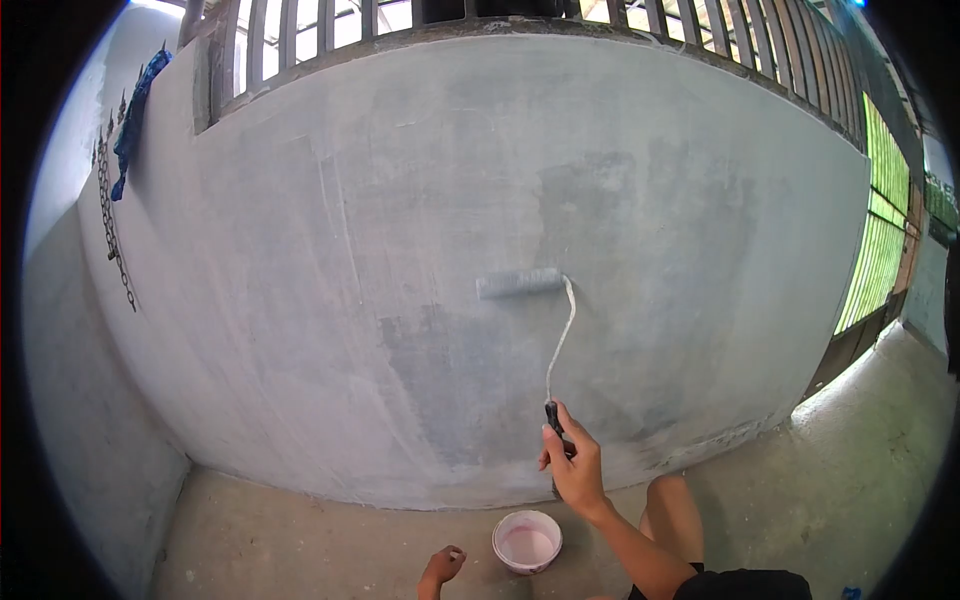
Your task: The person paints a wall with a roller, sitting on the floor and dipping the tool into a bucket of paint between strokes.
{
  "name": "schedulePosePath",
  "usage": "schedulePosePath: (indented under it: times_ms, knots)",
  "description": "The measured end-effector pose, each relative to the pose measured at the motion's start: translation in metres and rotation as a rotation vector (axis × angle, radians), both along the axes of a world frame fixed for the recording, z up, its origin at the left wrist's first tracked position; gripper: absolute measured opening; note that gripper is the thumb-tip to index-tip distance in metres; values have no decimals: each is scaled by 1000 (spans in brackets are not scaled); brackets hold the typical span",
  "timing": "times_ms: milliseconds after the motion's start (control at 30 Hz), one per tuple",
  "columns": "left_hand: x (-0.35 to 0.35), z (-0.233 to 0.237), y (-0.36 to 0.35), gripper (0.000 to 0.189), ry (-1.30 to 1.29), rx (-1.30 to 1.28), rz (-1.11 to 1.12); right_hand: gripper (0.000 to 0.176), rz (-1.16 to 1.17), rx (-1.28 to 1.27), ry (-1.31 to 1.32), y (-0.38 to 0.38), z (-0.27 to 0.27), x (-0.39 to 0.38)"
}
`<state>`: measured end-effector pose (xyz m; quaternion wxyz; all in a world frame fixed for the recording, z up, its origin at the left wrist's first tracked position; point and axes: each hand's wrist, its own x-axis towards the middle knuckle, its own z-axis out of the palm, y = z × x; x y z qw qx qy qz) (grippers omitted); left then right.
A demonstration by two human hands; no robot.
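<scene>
My right hand point(577, 470) is wrapped around the dark handle of a paint roller point(520, 284). From the handle a bent, paint-coated wire frame rises to the roller's sleeve, which lies sideways against the grey wall point(300, 260). Darker, wet-looking patches show on the wall around and below the sleeve. My left hand point(445, 565) hangs low, its fingers curled loosely with nothing visible in them. Just right of that hand, a small round bucket point(497, 553) stands on the floor with pale pinkish paint inside.
A barred opening point(330, 25) runs along the wall's top. Chains point(108, 205) and a blue cloth-like item point(138, 120) hang at the left. The concrete floor point(270, 535) meets the wall's base. My bent knee point(668, 505) is close to the wall, with a slatted gate point(880, 220) farther right.
</scene>
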<state>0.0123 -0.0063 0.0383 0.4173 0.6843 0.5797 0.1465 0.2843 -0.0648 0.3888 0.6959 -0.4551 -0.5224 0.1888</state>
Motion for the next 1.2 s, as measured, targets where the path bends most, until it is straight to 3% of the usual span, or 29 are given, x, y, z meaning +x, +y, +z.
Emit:
schedulePosePath:
  times_ms: [300,433,733,1067,1200]
  knots:
    - [5,-12,11,38,22,23,-29,43,253,30,176,23,75,5]
    - [7,-13,13,38,15,-2,-45,41,277,31,190,29,69,12]
    - [9,-8,11,38,19,53,-43,35,189,-89,203,12,2,10]
    - [7,-9,14,38,34,59,-54,36,215,93,149,49,120,6]
    - [9,-6,15,37,17,88,-37,36,191,119,150,51,101,0]
